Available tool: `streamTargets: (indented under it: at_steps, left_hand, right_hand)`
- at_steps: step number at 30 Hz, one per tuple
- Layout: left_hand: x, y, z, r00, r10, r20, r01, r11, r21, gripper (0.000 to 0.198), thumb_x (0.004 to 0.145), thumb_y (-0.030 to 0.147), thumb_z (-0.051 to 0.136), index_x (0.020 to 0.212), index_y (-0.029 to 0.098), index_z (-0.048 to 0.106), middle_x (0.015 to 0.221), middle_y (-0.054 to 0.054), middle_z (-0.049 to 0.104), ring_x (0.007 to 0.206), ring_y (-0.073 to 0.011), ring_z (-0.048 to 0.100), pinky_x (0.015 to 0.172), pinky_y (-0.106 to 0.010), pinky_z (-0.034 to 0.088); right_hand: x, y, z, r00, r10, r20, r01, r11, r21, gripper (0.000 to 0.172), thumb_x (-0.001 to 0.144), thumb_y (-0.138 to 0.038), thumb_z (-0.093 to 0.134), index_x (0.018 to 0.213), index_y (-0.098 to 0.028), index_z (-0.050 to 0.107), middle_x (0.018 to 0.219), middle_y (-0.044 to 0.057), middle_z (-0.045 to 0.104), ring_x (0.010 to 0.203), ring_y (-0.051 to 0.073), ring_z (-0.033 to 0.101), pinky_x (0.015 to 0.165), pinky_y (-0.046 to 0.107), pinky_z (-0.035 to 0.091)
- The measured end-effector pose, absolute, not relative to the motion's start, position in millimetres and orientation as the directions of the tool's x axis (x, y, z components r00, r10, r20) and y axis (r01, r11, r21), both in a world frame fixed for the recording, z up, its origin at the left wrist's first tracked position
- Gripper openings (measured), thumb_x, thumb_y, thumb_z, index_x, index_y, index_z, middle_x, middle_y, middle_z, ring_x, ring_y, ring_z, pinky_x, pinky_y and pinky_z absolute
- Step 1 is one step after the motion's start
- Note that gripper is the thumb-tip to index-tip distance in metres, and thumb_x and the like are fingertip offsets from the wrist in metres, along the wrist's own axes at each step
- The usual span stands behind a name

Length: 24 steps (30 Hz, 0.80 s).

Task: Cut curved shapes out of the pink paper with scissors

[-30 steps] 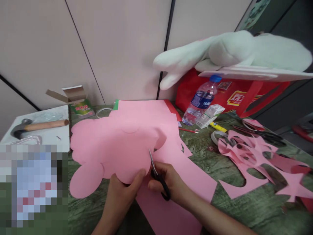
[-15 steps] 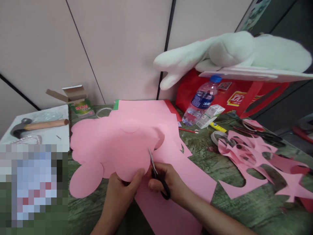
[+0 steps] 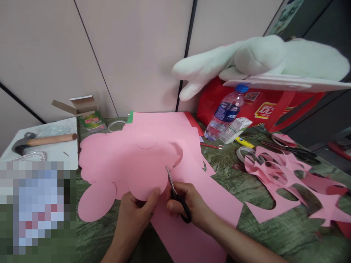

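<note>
My left hand (image 3: 135, 212) pinches the near edge of a large pink paper cut-out with scalloped lobes (image 3: 128, 164), thumb on top. My right hand (image 3: 186, 204) grips black-handled scissors (image 3: 175, 193), whose blades point up and away into the paper's right edge. Under both lies an uncut strip of pink paper (image 3: 197, 204) on the green marbled table (image 3: 227, 171).
Pink paper offcuts (image 3: 285, 182) cover the right side, beside a tape roll (image 3: 245, 153), a second pair of scissors (image 3: 296, 149), a water bottle (image 3: 226, 113) and a red bag (image 3: 263, 106) topped by a white plush toy (image 3: 260, 58). At the left lie a hammer (image 3: 44, 140) and a small open box (image 3: 87, 115).
The scissors and both hands have crept slightly up along the paper's edge; the cut-out has shifted very little.
</note>
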<state>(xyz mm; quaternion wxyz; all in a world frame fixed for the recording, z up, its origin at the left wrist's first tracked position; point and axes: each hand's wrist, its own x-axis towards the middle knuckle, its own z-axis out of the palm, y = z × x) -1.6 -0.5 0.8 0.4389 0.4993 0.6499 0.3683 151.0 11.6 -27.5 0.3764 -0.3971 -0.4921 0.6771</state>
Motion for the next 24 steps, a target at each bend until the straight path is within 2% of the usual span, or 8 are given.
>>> streamTargets:
  at_steps: [13,20,24]
  left_hand:
    - [-2.0,0.3,0.2,-0.091,0.967,-0.237,0.248,0.252,0.935,0.047,0.073,0.047,0.056,0.038,0.020,0.040,0.033,0.007,0.032,0.033,-0.0060,0.028,0.037,-0.022,0.018]
    - [-1.1,1.3,1.9,-0.009,0.977,-0.212,0.188,0.210,0.959,0.047,0.081,0.046,0.051,0.042,0.019,0.048,0.028,0.007,0.038,0.029,-0.0071,0.034,0.039,-0.022,0.029]
    - [1.7,0.6,5.5,-0.110,0.976,-0.188,0.266,0.212,0.940,0.048,0.077,0.046,0.057,0.038,0.020,0.046,0.028,0.006,0.039,0.030,-0.0083,0.036,0.038,-0.022,0.031]
  right_hand:
    - [150.2,10.9,-23.4,-0.394,0.894,-0.211,-0.104,-0.272,-0.957,0.043,0.060,-0.051,0.077,0.066,-0.017,0.051,0.047,-0.006,0.051,0.042,0.008,0.044,0.040,0.020,0.033]
    - [148.4,7.6,-25.4,-0.416,0.887,-0.203,-0.130,-0.278,-0.952,0.045,0.059,-0.052,0.077,0.066,-0.016,0.051,0.048,-0.005,0.052,0.041,0.008,0.045,0.040,0.019,0.032]
    - [147.0,6.3,-27.6,-0.449,0.872,-0.196,-0.143,-0.287,-0.947,0.047,0.057,-0.054,0.078,0.067,-0.016,0.052,0.050,-0.005,0.051,0.042,0.009,0.045,0.041,0.020,0.033]
